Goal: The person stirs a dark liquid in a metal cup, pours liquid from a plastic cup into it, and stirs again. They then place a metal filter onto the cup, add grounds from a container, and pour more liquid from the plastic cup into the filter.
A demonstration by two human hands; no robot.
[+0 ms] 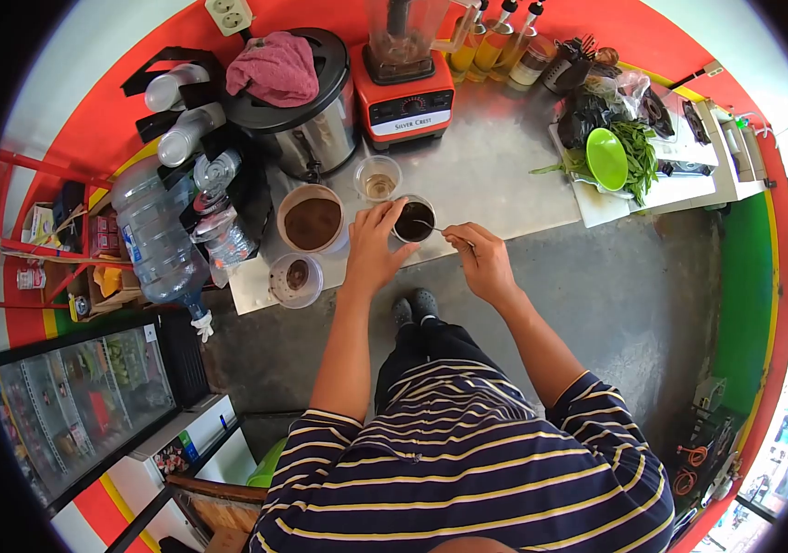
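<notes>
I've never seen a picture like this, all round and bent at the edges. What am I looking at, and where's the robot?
There is no robot here: just a person using two bare hands. The single picture comes from a camera worn on the head, looking forward and down, so the person's own striped shirt fills the bottom.

The left hand has its fingers against a small cup with something dark inside. The right hand holds a spoon that reaches into that cup.

On the metal counter, a tub of something brown stands nearby, with a red blender farther back. Toward the right are a green bowl and green leaves.
</notes>
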